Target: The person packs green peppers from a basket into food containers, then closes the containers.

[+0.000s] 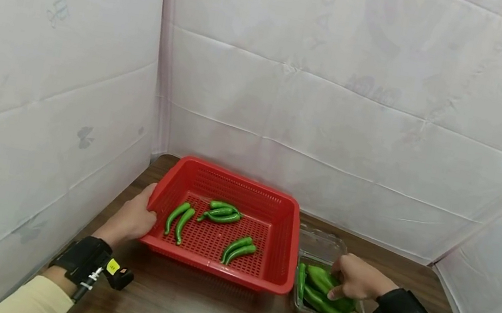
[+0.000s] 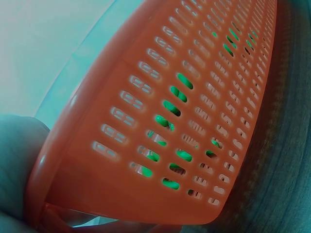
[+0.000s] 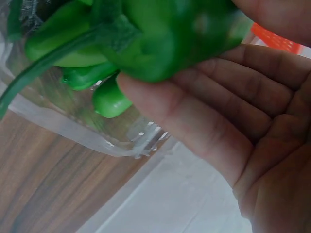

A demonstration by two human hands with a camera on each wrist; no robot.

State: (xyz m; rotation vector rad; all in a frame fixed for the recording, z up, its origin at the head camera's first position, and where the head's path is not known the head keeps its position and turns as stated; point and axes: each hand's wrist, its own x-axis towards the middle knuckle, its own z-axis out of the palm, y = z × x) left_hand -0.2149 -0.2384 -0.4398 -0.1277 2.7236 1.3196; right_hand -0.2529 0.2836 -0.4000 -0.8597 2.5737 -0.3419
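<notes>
White sheeting walls (image 1: 338, 110) on three sides, dark wood table (image 1: 205, 309) below.

Red basket (image 1: 225, 219), slotted plastic, rectangular, sits toward the table's left-centre. Seven slim green chillies lie loose on its floor: two at left (image 1: 179, 219), three bunched at the middle back (image 1: 220, 212), two at front right (image 1: 239, 250).

Clear plastic tray (image 1: 322, 243), just beside the basket's right wall, lid folded back behind it. Green peppers (image 1: 318, 295) piled inside, glossy, fatter than the basket ones, one with a long stem.

Left hand (image 1: 133, 220) grips the basket's left rim, thumb hooked over the top edge, fingers hidden under it. Black wrist strap with camera on that arm.

Right hand (image 1: 355, 279) reaches down into the tray, fingers curled round one green pepper (image 1: 340, 300) at the top of the pile. The pepper is still in the tray, at its right side, resting among the others.

Left wrist view: only the basket's outer wall (image 2: 184, 111) up close, slots in rows, green showing through several of them; a blurred bit of hand at the lower left edge. No tray, no right hand.

Right wrist view: held pepper (image 3: 165, 34) fills the top, smooth bright green, stem end at left, fingers (image 3: 194, 121) bent under it and thumb (image 3: 277, 19) pressing from above. Other peppers (image 3: 109, 99) below it, the tray's clear rim (image 3: 121, 145), wood grain at lower left. A sliver of the red basket (image 3: 274, 39) past the thumb. The head view cannot show this underside grip.
</notes>
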